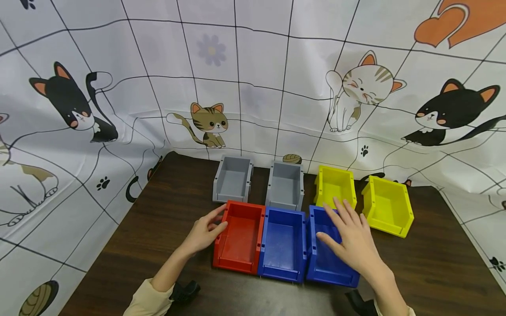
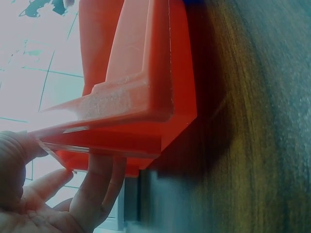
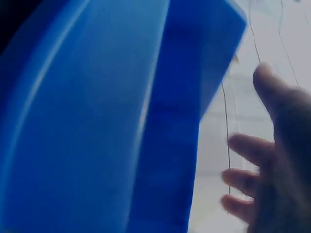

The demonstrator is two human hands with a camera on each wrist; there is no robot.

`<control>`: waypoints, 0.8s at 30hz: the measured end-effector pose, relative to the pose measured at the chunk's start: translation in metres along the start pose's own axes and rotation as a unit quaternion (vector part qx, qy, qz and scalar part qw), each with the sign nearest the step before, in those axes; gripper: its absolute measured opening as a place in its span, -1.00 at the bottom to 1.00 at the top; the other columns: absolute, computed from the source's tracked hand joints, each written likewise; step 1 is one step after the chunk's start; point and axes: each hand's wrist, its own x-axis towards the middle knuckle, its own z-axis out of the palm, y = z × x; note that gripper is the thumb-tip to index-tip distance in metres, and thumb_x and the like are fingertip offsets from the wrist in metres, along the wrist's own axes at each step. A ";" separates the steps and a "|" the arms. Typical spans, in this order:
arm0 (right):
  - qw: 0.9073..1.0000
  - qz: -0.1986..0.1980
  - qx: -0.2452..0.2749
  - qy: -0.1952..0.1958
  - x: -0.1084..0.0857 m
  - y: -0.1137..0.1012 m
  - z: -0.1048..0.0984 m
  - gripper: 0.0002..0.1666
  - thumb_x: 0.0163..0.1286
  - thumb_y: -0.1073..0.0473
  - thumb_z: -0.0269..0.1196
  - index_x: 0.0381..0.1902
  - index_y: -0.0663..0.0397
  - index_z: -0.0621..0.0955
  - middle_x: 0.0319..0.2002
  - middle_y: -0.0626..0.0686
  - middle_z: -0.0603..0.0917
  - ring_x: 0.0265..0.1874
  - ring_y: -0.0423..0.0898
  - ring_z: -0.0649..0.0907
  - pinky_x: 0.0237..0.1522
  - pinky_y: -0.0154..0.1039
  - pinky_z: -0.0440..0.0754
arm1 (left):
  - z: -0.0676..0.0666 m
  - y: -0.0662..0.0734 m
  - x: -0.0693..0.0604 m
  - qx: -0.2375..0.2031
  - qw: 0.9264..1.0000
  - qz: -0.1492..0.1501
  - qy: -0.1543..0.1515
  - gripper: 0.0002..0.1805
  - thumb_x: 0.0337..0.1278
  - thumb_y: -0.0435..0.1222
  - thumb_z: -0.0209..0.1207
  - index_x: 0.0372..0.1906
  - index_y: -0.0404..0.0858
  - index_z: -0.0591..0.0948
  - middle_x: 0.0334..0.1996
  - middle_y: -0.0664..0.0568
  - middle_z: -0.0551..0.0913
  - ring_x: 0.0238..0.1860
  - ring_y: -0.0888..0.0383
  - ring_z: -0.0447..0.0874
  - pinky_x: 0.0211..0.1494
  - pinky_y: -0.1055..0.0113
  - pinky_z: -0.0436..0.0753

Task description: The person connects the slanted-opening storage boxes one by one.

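A red bin (image 1: pixel 240 237) stands at the left of a front row, side by side with a blue bin (image 1: pixel 283 241). My left hand (image 1: pixel 203 232) holds the red bin's left side; in the left wrist view, the fingers of that hand (image 2: pixel 63 194) reach under the rim of the red bin (image 2: pixel 180 82) and the thumb lies at its edge. A second blue bin (image 1: pixel 330 263) ends the row, slightly angled. Over it hovers my right hand (image 1: pixel 353 241), fingers spread. In the right wrist view, that hand (image 3: pixel 286 160) is apart from the blue wall (image 3: pixel 97 136).
Behind the row stand two grey bins (image 1: pixel 233 177) (image 1: pixel 285 184) and two yellow bins (image 1: pixel 336 186) (image 1: pixel 388 206), the right one angled. All rest on a dark wooden table (image 1: pixel 150 228). A white sheet with printed cats (image 1: pixel 261 57) hangs behind and at both sides.
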 end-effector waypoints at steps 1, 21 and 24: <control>1.000 -0.014 -0.004 -0.025 0.001 -0.002 0.002 -0.14 0.26 -0.27 0.17 0.41 -0.04 0.24 0.43 0.19 0.10 0.41 0.19 0.02 0.20 0.41 -0.06 | 0.000 0.000 0.000 0.001 1.000 -0.001 0.000 -0.45 0.24 -0.47 0.08 0.30 -0.52 0.27 0.02 -0.52 0.47 -0.33 -0.21 0.63 -0.36 0.42 0.55; 0.994 -0.031 -0.021 -0.100 0.010 -0.007 0.014 -0.10 0.24 -0.38 0.10 0.44 -0.17 0.19 0.43 0.17 0.13 0.40 0.19 0.07 0.19 0.44 -0.10 | 0.005 -0.046 0.010 -0.006 1.000 0.002 0.011 -0.41 0.25 -0.31 0.13 0.36 -0.30 0.28 0.07 -0.39 0.50 -0.29 -0.05 0.66 -0.31 0.37 0.59; 0.994 -0.030 -0.029 -0.103 0.010 -0.008 0.015 -0.10 0.23 -0.39 0.10 0.44 -0.19 0.20 0.42 0.17 0.15 0.39 0.19 0.09 0.19 0.44 -0.09 | 0.005 -0.045 0.009 -0.001 1.000 0.000 0.010 -0.40 0.26 -0.32 0.13 0.37 -0.30 0.28 0.06 -0.39 0.50 -0.30 -0.05 0.66 -0.31 0.38 0.59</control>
